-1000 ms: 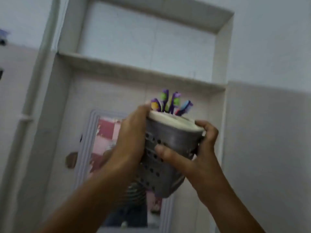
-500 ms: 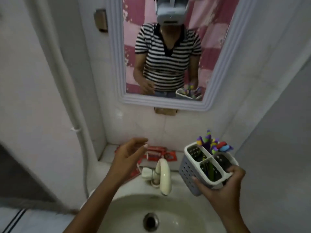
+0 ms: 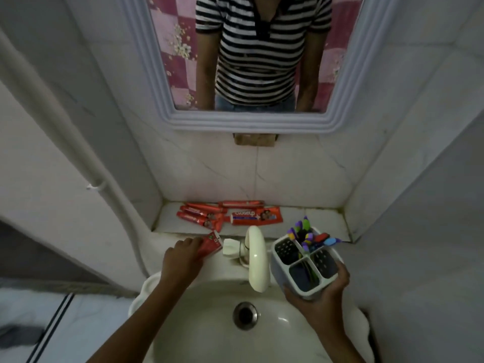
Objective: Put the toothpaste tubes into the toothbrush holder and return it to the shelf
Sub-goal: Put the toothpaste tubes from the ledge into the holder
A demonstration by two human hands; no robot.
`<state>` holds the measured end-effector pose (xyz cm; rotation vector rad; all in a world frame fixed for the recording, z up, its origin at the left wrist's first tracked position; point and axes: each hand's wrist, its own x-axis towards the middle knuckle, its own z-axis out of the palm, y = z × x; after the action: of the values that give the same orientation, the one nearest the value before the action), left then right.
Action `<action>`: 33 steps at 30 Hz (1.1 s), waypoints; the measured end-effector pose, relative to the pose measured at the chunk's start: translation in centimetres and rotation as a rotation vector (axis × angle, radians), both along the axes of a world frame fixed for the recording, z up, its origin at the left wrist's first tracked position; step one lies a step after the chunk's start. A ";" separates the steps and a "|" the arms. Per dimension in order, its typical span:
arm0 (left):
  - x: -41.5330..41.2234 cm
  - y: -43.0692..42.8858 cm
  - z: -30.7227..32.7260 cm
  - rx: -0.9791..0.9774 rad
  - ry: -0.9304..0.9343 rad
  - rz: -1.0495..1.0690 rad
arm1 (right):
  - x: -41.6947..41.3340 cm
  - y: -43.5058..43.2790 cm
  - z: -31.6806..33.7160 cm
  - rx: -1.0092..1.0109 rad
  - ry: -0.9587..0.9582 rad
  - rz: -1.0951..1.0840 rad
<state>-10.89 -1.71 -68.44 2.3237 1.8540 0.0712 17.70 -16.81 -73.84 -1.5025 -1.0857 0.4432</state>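
Note:
My right hand (image 3: pixel 323 297) grips the grey-and-white toothbrush holder (image 3: pixel 305 263) from below, above the right side of the sink. Its back compartment holds several coloured toothbrushes (image 3: pixel 307 235). My left hand (image 3: pixel 180 260) is closed on a red toothpaste tube (image 3: pixel 210 244) at the sink's back rim, just left of the tap. Several more red toothpaste tubes (image 3: pixel 230 214) lie flat on the tiled ledge behind the tap.
A cream tap (image 3: pixel 256 260) arches over the white sink (image 3: pixel 204 326) between my hands. A white-framed mirror (image 3: pixel 248 124) hangs above the ledge and reflects a person in a striped shirt. A white pipe (image 3: pixel 78 153) runs down the left wall.
The view dropped from the high shelf to the sink. My left hand let go of the holder, reached down and closed on a toothpaste tube; my right hand lowered the holder over the sink.

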 end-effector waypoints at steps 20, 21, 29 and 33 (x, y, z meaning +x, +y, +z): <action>9.3 -1.2 21.0 -0.110 -1.117 0.006 | -1.2 1.5 -0.8 0.002 -0.035 -0.010; 10.4 -1.2 20.9 -0.147 -1.062 -0.032 | -1.3 1.5 -0.8 0.003 -0.030 -0.015; 14.3 -0.5 16.2 -0.309 -0.818 -0.117 | -0.4 1.4 -1.3 -0.022 -0.058 0.003; 14.7 0.2 16.5 -0.319 -0.740 -0.140 | -0.3 1.4 -1.4 -0.022 -0.058 0.016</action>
<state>3.83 -1.46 -51.95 1.8407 1.2276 0.5010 17.36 -15.41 -75.22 -1.5348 -1.1428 0.4261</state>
